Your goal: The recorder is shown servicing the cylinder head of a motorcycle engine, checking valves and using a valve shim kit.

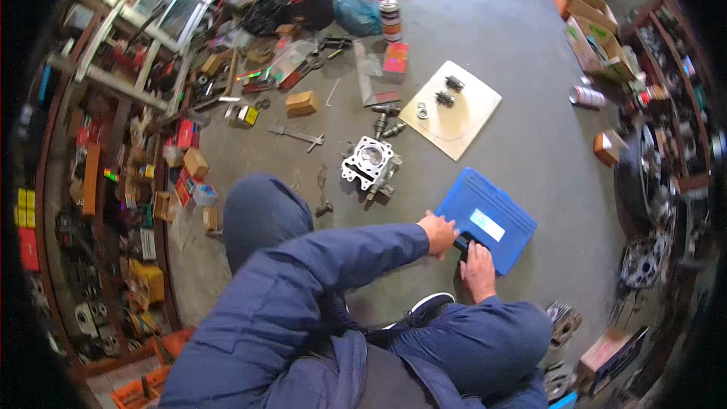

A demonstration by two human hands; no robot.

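A blue hard plastic case (491, 213) with a white label on its lid lies shut and slanted on the floor in front of me. My left hand (438, 233) is closed on its near left edge, close to the dark handle. On the near edge beside it, my right hand (478, 271) has its fingers bent over the rim. Their undersides are hidden. Left of the case stands a metal engine cylinder (371, 157) with its round bore facing up. Farther off, a pale square board (458, 117) carries small dark metal parts (447, 93) and rings (422, 111).
An adjustable wrench (297, 136) and a small tan box (301, 103) lie left of the cylinder. A spray can (390, 19) and a blue plastic bag (361, 4) stand at the back. Crowded shelves line both sides. Another can (587, 97) lies at right near cardboard boxes (598, 49).
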